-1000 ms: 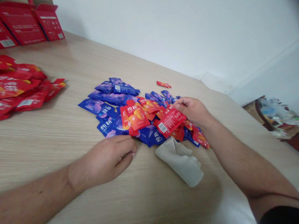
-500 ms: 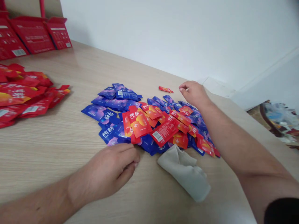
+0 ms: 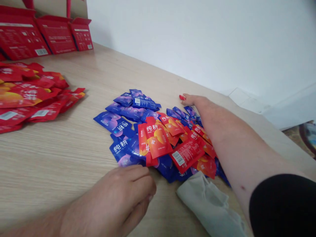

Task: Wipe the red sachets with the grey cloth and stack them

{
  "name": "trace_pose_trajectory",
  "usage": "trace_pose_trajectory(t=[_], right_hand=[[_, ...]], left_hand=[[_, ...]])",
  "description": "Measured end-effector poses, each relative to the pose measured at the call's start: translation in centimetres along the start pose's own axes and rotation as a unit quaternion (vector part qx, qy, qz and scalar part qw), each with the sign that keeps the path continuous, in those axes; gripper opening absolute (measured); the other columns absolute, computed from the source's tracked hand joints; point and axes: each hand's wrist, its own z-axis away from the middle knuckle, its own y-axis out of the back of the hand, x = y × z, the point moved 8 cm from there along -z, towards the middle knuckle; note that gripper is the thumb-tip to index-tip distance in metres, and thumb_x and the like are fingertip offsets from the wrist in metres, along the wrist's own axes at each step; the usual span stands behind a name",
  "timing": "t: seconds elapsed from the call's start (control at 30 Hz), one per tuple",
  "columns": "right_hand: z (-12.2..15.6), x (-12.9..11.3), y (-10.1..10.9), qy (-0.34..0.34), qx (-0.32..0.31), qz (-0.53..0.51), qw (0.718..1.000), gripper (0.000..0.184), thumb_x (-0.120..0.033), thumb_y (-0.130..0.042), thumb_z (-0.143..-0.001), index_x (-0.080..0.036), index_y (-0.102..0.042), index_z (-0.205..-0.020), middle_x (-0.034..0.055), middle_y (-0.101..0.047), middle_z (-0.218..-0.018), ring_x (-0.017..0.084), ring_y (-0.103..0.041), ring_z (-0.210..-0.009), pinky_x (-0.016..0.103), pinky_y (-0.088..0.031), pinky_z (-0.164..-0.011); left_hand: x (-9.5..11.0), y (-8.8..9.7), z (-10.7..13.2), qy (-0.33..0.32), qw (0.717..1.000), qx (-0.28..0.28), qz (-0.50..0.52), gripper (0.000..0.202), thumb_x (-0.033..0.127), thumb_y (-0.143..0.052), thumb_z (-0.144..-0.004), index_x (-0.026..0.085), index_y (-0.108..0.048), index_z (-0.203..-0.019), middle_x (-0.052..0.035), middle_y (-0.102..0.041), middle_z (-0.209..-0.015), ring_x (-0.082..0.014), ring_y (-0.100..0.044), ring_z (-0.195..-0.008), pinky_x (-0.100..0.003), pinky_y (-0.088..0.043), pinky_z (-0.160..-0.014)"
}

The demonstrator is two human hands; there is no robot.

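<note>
A loose pile of blue sachets (image 3: 130, 113) and red sachets (image 3: 158, 140) lies on the wooden table (image 3: 61, 148), with Chinese print on them. My right hand (image 3: 191, 99) stretches over the far side of the pile, its fingertips at a small red sachet (image 3: 182, 97). The arm hides part of the pile, and I cannot tell whether those fingers grip the sachet. My left hand (image 3: 116, 194) rests curled at the pile's near edge, holding nothing visible. A crumpled grey cloth (image 3: 209, 207) lies below the pile, beside my right forearm.
A heap of red pouches (image 3: 24, 95) lies at the table's left side. Red printed cartons (image 3: 56, 34) stand open along the far left edge. A white wall runs behind the table. Beyond the right edge, a plastic-filled container (image 3: 307, 138) sits lower down.
My right hand has let go of a red sachet onto the pile and reached farther, to the small red sachet. The view has turned, shifting the scene rightward. My left hand stays curled.
</note>
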Motion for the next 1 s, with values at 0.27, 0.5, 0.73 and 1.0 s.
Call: trace_pose_trajectory(t=[0.27,0.5,0.73,1.0], right_hand=[[1.4,-0.9,-0.6,-0.041,-0.005,0.034,0.999,0.037,-0.04,-0.069,-0.103,-0.019,-0.066,-0.134,0.0114,-0.067,-0.136,0.026,-0.069,-0.114,0.048,-0.061,-0.097],[12.2,-1.8,9.8,-0.018,0.187,-0.011,0.982,0.033,-0.031,-0.049,-0.107,-0.012,-0.067,-0.126,0.0208,-0.072,-0.126,0.037,-0.064,-0.122,0.047,-0.048,-0.108],[35.6,-11.5,12.4,0.259,0.379,-0.178,0.87,0.013,-0.026,-0.059,-0.102,-0.026,-0.065,-0.114,0.0076,-0.073,-0.109,0.028,-0.067,-0.105,0.047,-0.055,-0.097],[45.3,-19.8,7.4,0.366,0.38,-0.135,0.838,0.019,-0.021,-0.059,-0.106,-0.026,-0.074,-0.097,0.0049,-0.075,-0.106,0.024,-0.063,-0.101,0.042,-0.054,-0.091]], left_hand=[[0.1,-0.1,0.0,-0.008,1.0,-0.004,-0.006,0.02,0.005,-0.051,-0.091,0.022,-0.061,-0.091,-0.0012,-0.067,-0.086,-0.0144,-0.061,-0.074,-0.026,-0.046,-0.061],[0.0,0.6,0.2,-0.041,0.998,0.027,-0.039,0.017,0.011,-0.051,-0.098,0.02,-0.064,-0.091,-0.0033,-0.067,-0.085,-0.0153,-0.063,-0.078,-0.025,-0.049,-0.066],[-2.5,2.2,-0.9,0.197,0.945,0.105,0.239,0.034,0.049,-0.059,-0.101,0.017,-0.07,-0.11,-0.0092,-0.076,-0.101,-0.0183,-0.069,-0.079,-0.027,-0.055,-0.06],[0.1,-5.2,-0.9,0.331,0.728,0.014,0.6,0.019,0.028,-0.077,-0.092,0.013,-0.068,-0.1,-0.0048,-0.071,-0.082,-0.0116,-0.067,-0.065,-0.021,-0.059,-0.06]])
